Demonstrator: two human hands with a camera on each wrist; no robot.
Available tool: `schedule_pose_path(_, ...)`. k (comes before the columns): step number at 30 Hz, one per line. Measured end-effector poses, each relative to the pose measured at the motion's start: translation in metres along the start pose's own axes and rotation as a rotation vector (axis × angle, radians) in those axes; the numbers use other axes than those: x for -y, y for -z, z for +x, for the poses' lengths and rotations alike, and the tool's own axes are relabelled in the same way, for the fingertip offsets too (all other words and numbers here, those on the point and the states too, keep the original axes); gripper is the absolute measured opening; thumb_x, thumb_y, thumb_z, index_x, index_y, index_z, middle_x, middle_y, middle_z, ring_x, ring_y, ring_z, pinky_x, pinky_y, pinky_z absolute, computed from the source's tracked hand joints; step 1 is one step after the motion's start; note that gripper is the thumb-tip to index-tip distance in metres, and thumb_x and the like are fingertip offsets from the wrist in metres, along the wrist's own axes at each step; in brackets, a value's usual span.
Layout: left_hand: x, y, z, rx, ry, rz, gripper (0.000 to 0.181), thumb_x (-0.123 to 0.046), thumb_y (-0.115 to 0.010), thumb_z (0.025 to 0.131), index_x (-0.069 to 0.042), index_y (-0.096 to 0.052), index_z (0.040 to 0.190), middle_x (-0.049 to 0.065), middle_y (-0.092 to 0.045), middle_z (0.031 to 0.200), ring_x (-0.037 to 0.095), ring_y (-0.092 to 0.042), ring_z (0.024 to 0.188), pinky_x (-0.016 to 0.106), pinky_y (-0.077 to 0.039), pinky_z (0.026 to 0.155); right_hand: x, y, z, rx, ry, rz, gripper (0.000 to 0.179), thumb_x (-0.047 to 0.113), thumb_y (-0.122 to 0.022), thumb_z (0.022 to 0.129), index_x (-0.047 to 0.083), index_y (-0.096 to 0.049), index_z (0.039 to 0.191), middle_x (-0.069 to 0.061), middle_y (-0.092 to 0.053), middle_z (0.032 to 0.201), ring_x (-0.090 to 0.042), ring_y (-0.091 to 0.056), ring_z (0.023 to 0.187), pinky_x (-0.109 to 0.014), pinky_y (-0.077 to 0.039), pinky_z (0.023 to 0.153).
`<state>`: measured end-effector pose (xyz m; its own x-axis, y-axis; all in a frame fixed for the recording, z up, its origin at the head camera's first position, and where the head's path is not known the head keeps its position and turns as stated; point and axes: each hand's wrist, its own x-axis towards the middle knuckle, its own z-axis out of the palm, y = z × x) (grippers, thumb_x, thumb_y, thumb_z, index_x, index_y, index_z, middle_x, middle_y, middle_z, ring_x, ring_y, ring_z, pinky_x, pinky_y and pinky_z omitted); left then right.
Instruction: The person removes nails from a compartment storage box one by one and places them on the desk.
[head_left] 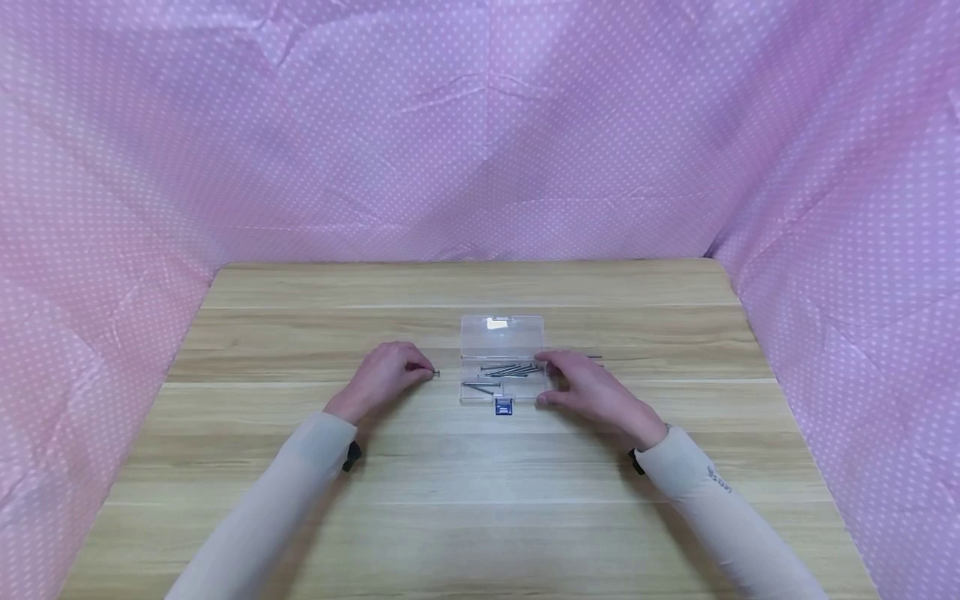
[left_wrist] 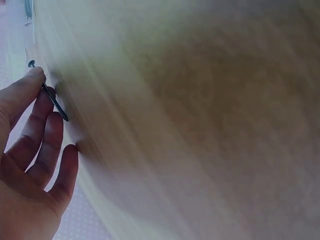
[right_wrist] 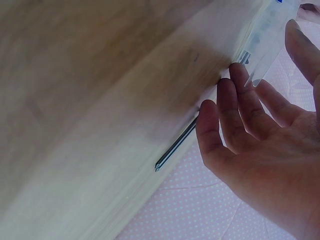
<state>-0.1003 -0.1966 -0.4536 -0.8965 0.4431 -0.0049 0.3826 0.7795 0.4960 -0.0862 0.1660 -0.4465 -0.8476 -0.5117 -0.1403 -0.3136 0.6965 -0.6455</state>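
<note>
Just left of the clear box point(head_left: 527, 388), a nail point(left_wrist: 56, 104) is pinched between the thumb and fingers of the left hand point(head_left: 386, 377), its head toward the box. The right hand point(head_left: 588, 387) holds the box's right end, thumb at the near corner and forefinger at the far one; the two hands are well apart. More nails point(head_left: 512, 370) lie inside, a pile in the far part and a few at near left. The lid point(head_left: 501, 340) is open on the far side. At the near edge, a blue label point(head_left: 503, 407) bears white print too small to read. Beyond the right hand, a loose nail point(right_wrist: 176, 144) lies on the table point(head_left: 480, 517). Dark lettering, not legible, marks the right sleeve point(head_left: 738, 517). Behind hangs pink dotted cloth point(head_left: 480, 125).
</note>
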Motion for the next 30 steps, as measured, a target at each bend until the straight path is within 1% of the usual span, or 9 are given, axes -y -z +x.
schedule_pose_path(5, 0.002, -0.002, 0.001, -0.001, -0.016, 0.013, 0.007, -0.017, -0.08, 0.092, -0.015, -0.083, 0.098, -0.002, -0.075, 0.096, 0.021, -0.07, 0.095, 0.048, -0.052, 0.096, 0.001, 0.001, 0.0, -0.003, 0.008, -0.006, 0.068, 0.027, -0.084, 0.089, 0.002, -0.055, 0.146, -0.013, -0.063, 0.134, -0.026, -0.059, 0.118, -0.049, -0.048, 0.107)
schedule_pose_path(9, 0.002, -0.003, 0.001, -0.002, -0.024, 0.014, 0.007, -0.017, -0.081, 0.091, -0.015, -0.083, 0.097, -0.002, -0.074, 0.095, 0.022, -0.069, 0.094, 0.049, -0.052, 0.095, 0.001, 0.001, 0.0, -0.001, 0.012, -0.01, 0.068, 0.027, -0.084, 0.089, 0.002, -0.055, 0.146, -0.013, -0.063, 0.135, -0.027, -0.059, 0.12, -0.049, -0.048, 0.108)
schedule_pose_path(14, 0.003, -0.003, 0.0, 0.005, -0.011, -0.004, 0.007, -0.016, -0.081, 0.091, -0.016, -0.083, 0.097, -0.002, -0.074, 0.096, 0.021, -0.069, 0.095, 0.047, -0.053, 0.093, 0.001, 0.001, 0.0, 0.0, 0.018, -0.013, 0.068, 0.027, -0.084, 0.089, 0.002, -0.055, 0.145, -0.013, -0.063, 0.134, -0.026, -0.059, 0.119, -0.049, -0.048, 0.107)
schedule_pose_path(18, 0.003, -0.003, 0.0, 0.013, 0.001, -0.01, 0.011, -0.017, -0.081, 0.091, -0.015, -0.083, 0.101, -0.002, -0.075, 0.097, 0.021, -0.069, 0.094, 0.046, -0.053, 0.09, 0.001, 0.001, 0.0, 0.0, 0.017, -0.013, 0.068, 0.027, -0.084, 0.089, 0.002, -0.055, 0.145, -0.012, -0.064, 0.132, -0.025, -0.059, 0.117, -0.049, -0.049, 0.106)
schedule_pose_path(21, 0.001, -0.002, -0.002, 0.007, 0.001, -0.017, 0.017, -0.02, -0.08, 0.092, -0.013, -0.082, 0.107, 0.001, -0.075, 0.103, 0.023, -0.068, 0.099, 0.047, -0.053, 0.093, 0.002, 0.001, 0.0, 0.001, 0.01, -0.009, 0.068, 0.027, -0.084, 0.089, 0.002, -0.055, 0.145, -0.012, -0.064, 0.133, -0.025, -0.059, 0.118, -0.049, -0.049, 0.106)
schedule_pose_path(24, -0.001, -0.002, -0.004, -0.008, -0.012, -0.032, 0.023, -0.021, -0.08, 0.092, -0.012, -0.079, 0.113, 0.003, -0.073, 0.112, 0.026, -0.066, 0.107, 0.049, -0.051, 0.099, 0.002, 0.001, 0.0, 0.0, 0.002, -0.006, 0.068, 0.028, -0.084, 0.089, 0.003, -0.055, 0.146, -0.011, -0.064, 0.133, -0.025, -0.059, 0.117, -0.048, -0.049, 0.106)
schedule_pose_path(27, -0.005, -0.001, -0.006, -0.026, -0.021, -0.057, 0.027, -0.021, -0.079, 0.093, -0.012, -0.077, 0.118, 0.005, -0.069, 0.122, 0.028, -0.062, 0.117, 0.051, -0.047, 0.105, 0.002, 0.002, 0.0, 0.001, -0.003, -0.007, 0.068, 0.028, -0.084, 0.089, 0.004, -0.055, 0.146, -0.01, -0.064, 0.13, -0.024, -0.059, 0.114, -0.048, -0.05, 0.105)
schedule_pose_path(30, -0.011, -0.001, -0.007, -0.05, -0.039, -0.087, 0.029, -0.02, -0.08, 0.093, -0.012, -0.076, 0.12, 0.006, -0.066, 0.13, 0.029, -0.058, 0.124, 0.052, -0.045, 0.108, 0.002, 0.002, 0.0, 0.003, -0.002, -0.008, 0.068, 0.028, -0.084, 0.089, 0.004, -0.055, 0.146, -0.009, -0.064, 0.128, -0.023, -0.058, 0.112, -0.047, -0.05, 0.104)
